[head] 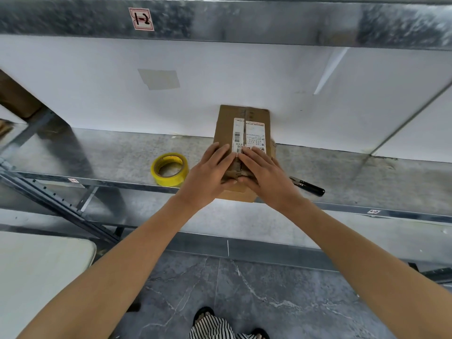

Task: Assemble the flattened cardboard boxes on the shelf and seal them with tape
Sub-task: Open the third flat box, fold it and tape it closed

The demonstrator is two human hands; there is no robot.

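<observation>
Both bare forearms reach forward and converge, the left hand and right hand lying palm-down side by side, fingers extended and slightly spread, index fingers nearly touching, thumbs tucked under toward each other, neither grip closed around anything.

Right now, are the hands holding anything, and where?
Both the left hand and right hand press flat on the cardboard box, at its near top flaps.
</observation>
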